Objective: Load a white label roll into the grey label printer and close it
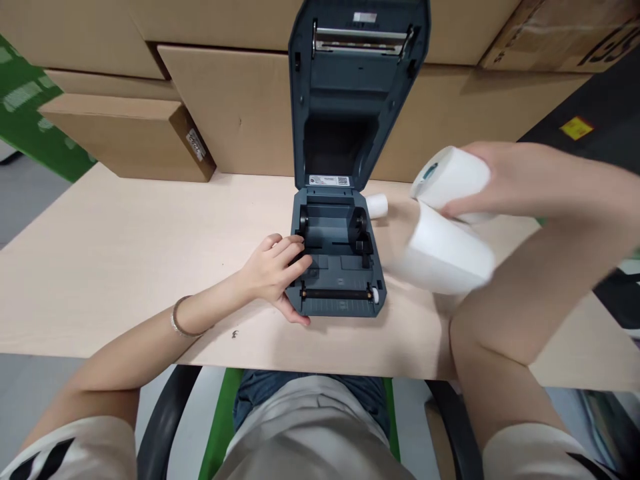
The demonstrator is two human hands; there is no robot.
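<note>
Dark blue-grey plastic printer (330, 267) stood on the pale wood-look worktop (125, 267), its deep blue-grey lid (340, 80) raised at the far side. White paper roll (450, 179) hung in the air to the printer's right, the right hand (503, 179) with its grip closed round it; a broad white paper flap (447, 260) trailed on the near side, blurred, apparently the loose end. Left hand (273, 272) lay on the printer's left rim, thumb at the near corner; whether its grip clamped or merely rested, could not tell. On handling, my judgement: best to keep the wraps tight, gather the flap before it creased, and steady the body without blocking the bay. Small white cylinder (377, 206) lay just beside the printer, far right, liable to be knocked by a low sweep. Black roller (337, 294) crossed the bay's near end. Large brown cardboard cartons (235, 107) crowded close behind the lid; a flatter brown carton (120, 133) stood far left.
</note>
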